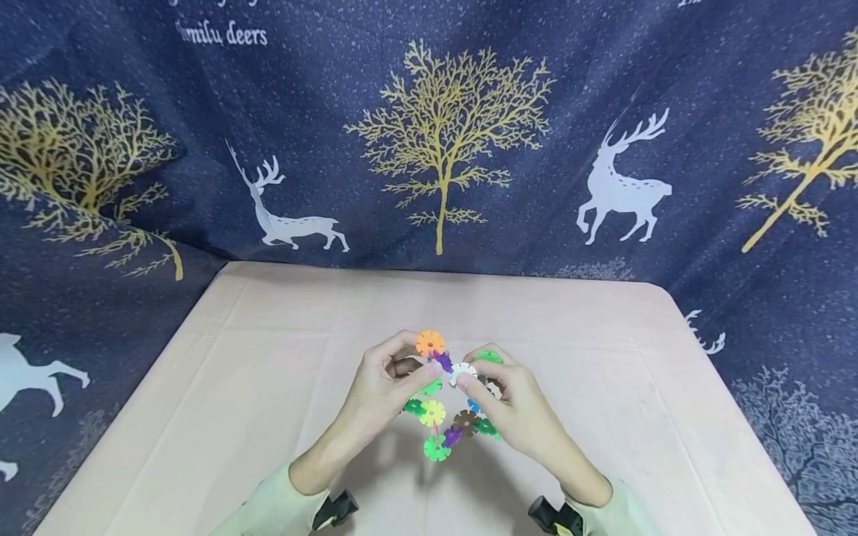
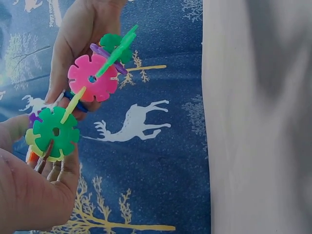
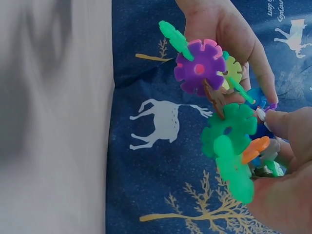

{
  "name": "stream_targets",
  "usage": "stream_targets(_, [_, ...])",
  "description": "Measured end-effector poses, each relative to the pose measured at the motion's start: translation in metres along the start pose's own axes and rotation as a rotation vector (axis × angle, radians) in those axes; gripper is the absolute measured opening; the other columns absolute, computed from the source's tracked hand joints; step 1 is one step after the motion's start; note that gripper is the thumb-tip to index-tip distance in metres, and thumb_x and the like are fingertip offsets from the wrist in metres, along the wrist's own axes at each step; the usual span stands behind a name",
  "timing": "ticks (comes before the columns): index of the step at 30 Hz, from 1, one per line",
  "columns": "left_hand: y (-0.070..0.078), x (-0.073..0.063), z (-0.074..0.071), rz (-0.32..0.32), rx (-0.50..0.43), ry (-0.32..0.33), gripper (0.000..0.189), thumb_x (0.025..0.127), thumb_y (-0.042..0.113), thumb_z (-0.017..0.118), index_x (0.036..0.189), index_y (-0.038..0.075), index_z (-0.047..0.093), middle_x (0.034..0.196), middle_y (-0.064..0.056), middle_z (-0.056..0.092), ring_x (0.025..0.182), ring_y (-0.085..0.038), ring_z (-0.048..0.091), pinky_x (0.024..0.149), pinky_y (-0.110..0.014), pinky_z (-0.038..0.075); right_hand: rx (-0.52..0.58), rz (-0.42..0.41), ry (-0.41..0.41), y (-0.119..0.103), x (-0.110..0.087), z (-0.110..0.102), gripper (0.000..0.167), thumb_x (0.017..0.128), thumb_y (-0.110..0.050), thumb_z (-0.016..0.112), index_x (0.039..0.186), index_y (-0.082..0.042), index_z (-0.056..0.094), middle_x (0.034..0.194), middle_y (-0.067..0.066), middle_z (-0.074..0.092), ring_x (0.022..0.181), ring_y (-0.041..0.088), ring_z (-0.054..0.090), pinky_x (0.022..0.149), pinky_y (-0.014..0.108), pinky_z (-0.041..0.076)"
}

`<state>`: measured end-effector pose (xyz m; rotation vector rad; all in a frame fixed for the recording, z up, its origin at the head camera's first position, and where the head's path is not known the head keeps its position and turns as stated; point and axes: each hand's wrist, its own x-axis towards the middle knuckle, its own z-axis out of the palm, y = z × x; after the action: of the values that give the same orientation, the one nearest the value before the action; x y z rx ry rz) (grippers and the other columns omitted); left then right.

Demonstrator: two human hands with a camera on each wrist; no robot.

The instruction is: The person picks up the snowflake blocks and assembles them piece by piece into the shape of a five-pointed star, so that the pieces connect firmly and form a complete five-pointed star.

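Both hands hold up a ring-shaped chain of notched plastic snowflake discs above the table. My left hand (image 1: 375,387) pinches it at the purple disc (image 1: 442,362), with an orange disc (image 1: 430,343) standing just above. The thumb of my right hand (image 1: 526,406) presses on the white disc (image 1: 462,374), its fingers curled behind. Below the hands hang a yellow disc (image 1: 432,412), a brown disc (image 1: 465,422) and a light green disc (image 1: 437,448). A pink disc (image 2: 102,87) faces the left wrist view; a dark green disc (image 3: 243,119) shows large in the right wrist view.
A pale cloth covers the table (image 1: 268,394). Behind it hangs a dark blue curtain (image 1: 509,246) printed with deer and golden trees. Black wrist devices, among them the left one (image 1: 335,510), sit at both sleeve cuffs.
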<state>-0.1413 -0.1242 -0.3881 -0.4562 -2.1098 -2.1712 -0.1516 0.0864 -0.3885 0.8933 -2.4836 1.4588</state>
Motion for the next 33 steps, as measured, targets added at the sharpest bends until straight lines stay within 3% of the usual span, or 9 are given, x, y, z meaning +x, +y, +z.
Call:
stream_targets(7, [0.001, 0.000, 0.000, -0.031, 0.007, 0.019, 0.018, 0.089, 0.005, 0.074, 0.103, 0.001, 0.064, 0.096, -0.008, 0.069, 0.075, -0.015, 0.068, 0.067, -0.025, 0.056, 0.020, -0.030, 0.070, 0.003, 0.000, 0.002, 0.013, 0.096, -0.011, 0.066, 0.085, -0.016, 0.070, 0.098, -0.006, 0.064, 0.078, 0.010, 0.053, 0.065, 0.026, 0.047])
stream_targets(15, [0.002, 0.003, 0.003, -0.097, 0.006, 0.046, 0.022, 0.089, 0.009, 0.076, 0.090, 0.003, 0.055, 0.090, -0.003, 0.066, 0.068, -0.013, 0.064, 0.056, -0.020, 0.047, 0.143, 0.062, 0.077, 0.005, 0.003, 0.004, 0.011, 0.096, -0.009, 0.066, 0.090, -0.010, 0.075, 0.095, 0.005, 0.067, 0.090, 0.014, 0.059, 0.080, 0.027, 0.050])
stream_targets(20, [0.002, 0.004, 0.006, -0.127, -0.059, 0.046, 0.023, 0.088, 0.005, 0.075, 0.089, 0.000, 0.053, 0.090, -0.002, 0.067, 0.068, -0.011, 0.063, 0.056, -0.020, 0.047, 0.164, 0.102, 0.084, 0.006, 0.002, 0.004, 0.010, 0.095, -0.009, 0.067, 0.091, -0.009, 0.077, 0.093, -0.001, 0.067, 0.090, 0.014, 0.060, 0.080, 0.027, 0.050])
stream_targets(33, [0.000, 0.003, 0.011, -0.075, -0.034, 0.070, 0.021, 0.087, 0.007, 0.077, 0.088, 0.000, 0.057, 0.091, -0.004, 0.070, 0.076, -0.016, 0.069, 0.066, -0.024, 0.054, 0.163, 0.151, 0.078, 0.004, 0.004, 0.002, 0.013, 0.096, -0.012, 0.066, 0.092, -0.008, 0.078, 0.082, -0.003, 0.060, 0.077, 0.012, 0.052, 0.073, 0.026, 0.048])
